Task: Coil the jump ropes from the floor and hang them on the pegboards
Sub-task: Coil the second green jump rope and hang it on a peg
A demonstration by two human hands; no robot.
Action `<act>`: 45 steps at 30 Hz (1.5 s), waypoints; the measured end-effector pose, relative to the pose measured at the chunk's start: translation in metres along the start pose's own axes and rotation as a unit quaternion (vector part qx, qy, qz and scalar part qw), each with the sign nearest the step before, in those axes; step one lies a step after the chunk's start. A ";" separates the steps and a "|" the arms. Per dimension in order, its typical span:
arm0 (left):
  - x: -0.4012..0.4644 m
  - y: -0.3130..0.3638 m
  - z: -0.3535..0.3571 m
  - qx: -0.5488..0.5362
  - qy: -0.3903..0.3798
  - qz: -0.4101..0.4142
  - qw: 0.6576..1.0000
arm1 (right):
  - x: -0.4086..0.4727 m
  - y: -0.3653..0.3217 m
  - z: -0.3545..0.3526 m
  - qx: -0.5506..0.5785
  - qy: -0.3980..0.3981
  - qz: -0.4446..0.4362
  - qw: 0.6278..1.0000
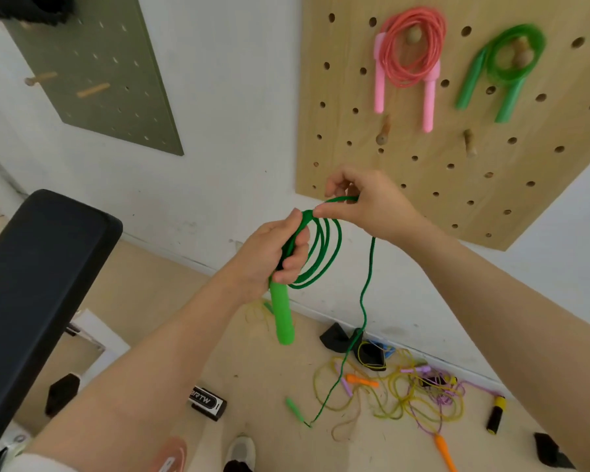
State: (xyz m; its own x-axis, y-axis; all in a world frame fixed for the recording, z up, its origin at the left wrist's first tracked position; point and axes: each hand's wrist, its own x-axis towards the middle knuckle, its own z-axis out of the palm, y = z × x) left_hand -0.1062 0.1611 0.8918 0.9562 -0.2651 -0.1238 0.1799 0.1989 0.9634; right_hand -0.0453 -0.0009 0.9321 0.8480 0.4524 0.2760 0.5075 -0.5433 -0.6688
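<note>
Two bare arms reach out from the bottom toward 12 o'clock. Left hand (273,257) has its fingers curled tight around the top of the green handle (282,315) and the green rope (321,253) loops. That handle hangs straight down toward 6 o'clock. Right hand (365,202) sits just beside it at 2 o'clock, pinching the rope's next bend between thumb and fingers.

From the right hand, the loose rope drops down to the second handle (295,408) on the floor (252,369), near the rope pile (406,390). So more rope must come up, I think. Up at 1 o'clock, the wooden pegboard (423,185) has a free peg (384,132) close above the right hand.
</note>
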 end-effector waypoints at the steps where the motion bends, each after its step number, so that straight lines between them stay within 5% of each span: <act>1: -0.003 -0.001 0.002 -0.025 -0.003 -0.008 1.000 | -0.003 0.003 0.002 0.041 -0.012 0.018 0.999; 6: -0.013 -0.008 0.013 -0.118 -0.007 0.022 0.993 | -0.025 0.002 0.017 0.195 -0.128 0.047 0.971; 12: -0.010 -0.019 0.033 -0.235 0.041 0.066 0.969 | -0.036 0.001 0.020 0.298 -0.112 0.092 0.944; 15: -0.012 -0.019 0.035 -0.333 -0.009 0.077 0.940 | -0.036 0.005 0.021 0.375 -0.109 0.136 0.911; 18: -0.012 -0.013 0.020 -0.422 -0.131 0.135 0.887 | -0.039 0.022 0.020 0.291 -0.099 0.143 0.941; 20: -0.013 -0.007 0.007 -0.431 -0.146 0.159 0.876 | -0.045 0.038 0.018 0.213 -0.113 0.141 0.960; 24: -0.016 0.003 -0.003 -0.390 -0.074 0.163 0.903 | -0.053 0.060 0.018 0.128 -0.175 0.198 0.956; 28: -0.008 0.011 0.001 -0.315 0.077 0.149 0.934 | -0.053 0.064 0.031 -0.043 -0.310 0.237 0.920; 32: 0.004 0.010 0.006 -0.175 0.158 0.108 0.966 | -0.039 0.022 0.038 -0.272 -0.402 0.142 0.863; 38: 0.019 0.019 0.008 0.014 0.112 0.089 0.990 | -0.009 -0.026 0.024 -0.256 -0.333 -0.033 0.907; 45: 0.026 0.034 -0.006 0.140 0.058 0.085 0.985 | 0.016 -0.036 -0.003 -0.162 -0.081 -0.120 0.976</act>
State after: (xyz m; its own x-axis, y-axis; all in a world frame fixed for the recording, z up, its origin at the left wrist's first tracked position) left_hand -0.0735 0.1662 0.9197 0.9898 -0.1383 0.0346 -0.0407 -0.0416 0.9983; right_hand -0.0499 0.0239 0.9629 0.6771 0.6856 0.2674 0.7321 -0.5910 -0.3386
